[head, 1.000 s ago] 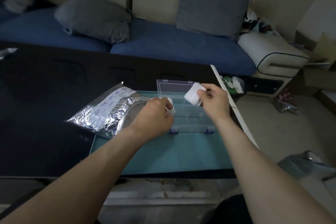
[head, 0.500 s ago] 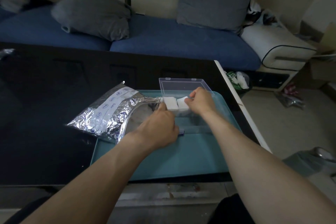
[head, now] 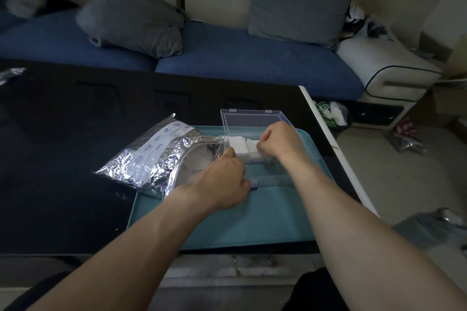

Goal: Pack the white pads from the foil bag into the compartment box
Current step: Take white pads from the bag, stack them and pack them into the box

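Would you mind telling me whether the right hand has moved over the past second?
Yes. The right hand came down from above the box to its near-left compartments, at the pads.

Both pads down in the box now. A second ago my right hand [head: 279, 142] held a white pad [head: 252, 143] up in the air at 12 o'clock over the clear compartment box [head: 255, 118]; now it's lowered, knuckles curled, fingers pressing that pad inside the box. My left hand [head: 222, 179] moved from the box's front edge toward 12, its pad [head: 236, 144] set in just beside the right one, touching. I see the two pads side by side at the box's left end.
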The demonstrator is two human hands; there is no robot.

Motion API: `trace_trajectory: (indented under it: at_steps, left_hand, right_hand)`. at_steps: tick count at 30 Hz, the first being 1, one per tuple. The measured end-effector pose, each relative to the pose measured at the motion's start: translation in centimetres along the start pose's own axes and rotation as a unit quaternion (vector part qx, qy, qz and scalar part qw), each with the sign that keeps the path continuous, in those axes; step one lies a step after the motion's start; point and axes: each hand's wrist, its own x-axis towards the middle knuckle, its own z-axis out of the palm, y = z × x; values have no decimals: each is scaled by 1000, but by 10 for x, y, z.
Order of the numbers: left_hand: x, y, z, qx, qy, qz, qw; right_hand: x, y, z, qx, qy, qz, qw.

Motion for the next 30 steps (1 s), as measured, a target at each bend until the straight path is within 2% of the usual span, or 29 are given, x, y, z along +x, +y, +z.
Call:
trace_trajectory:
  at_steps: [3, 5, 7, 8, 10, 11, 13, 15, 17, 20, 22, 25, 30]
  left_hand:
    - [-3, 2, -8, -10, 48, 20, 999]
    - [-5, 3, -20, -27, 120, 39, 992]
    - [-8, 0, -37, -78, 202, 45, 975]
    - [-10, -2, -47, -99, 241, 42, 965]
    - [-11, -14, -62, -101, 294, 31, 950]
    - [-10, -23, -68, -81, 293, 18, 953]
    - [-10, -41, -73, -18, 214, -47, 975]
    - [-11, -55, -75, 48, 106, -125, 985]
    - [-10, -65, -73, 61, 57, -160, 984]
    - [-7, -75, -73, -18, 86, -159, 983]
    - [-5, -79, -72, -51, 95, -156, 982]
    - [-2, -85, -69, -70, 92, -162, 980]
    - [0, -94, -66, -104, 110, -168, 974]
  right_hand:
    - [-1, 0, -6, 16, -49, -63, 997]
    - [-4, -1, -7, -25, -124, -110, 986]
    - [-5, 3, -5, -39, -158, -139, 977]
    - [-6, 4, -7, -30, -147, -144, 978]
    - [-11, 4, -14, 5, -50, -140, 989]
    - [-14, 2, -19, 34, 17, -134, 990]
    - [-28, -11, -29, 98, 101, -146, 979]
    - [-49, -32, -33, 152, 86, -196, 965]
    - [-71, -49, -26, 186, 11, -248, 951]
    - [-93, -63, -9, 130, -130, -280, 942]
    - [-98, -65, 4, 24, -171, -281, 944]
    - [-99, -65, 24, -23, -184, -265, 946]
    - [-99, -67, 37, 105, -129, -225, 960]
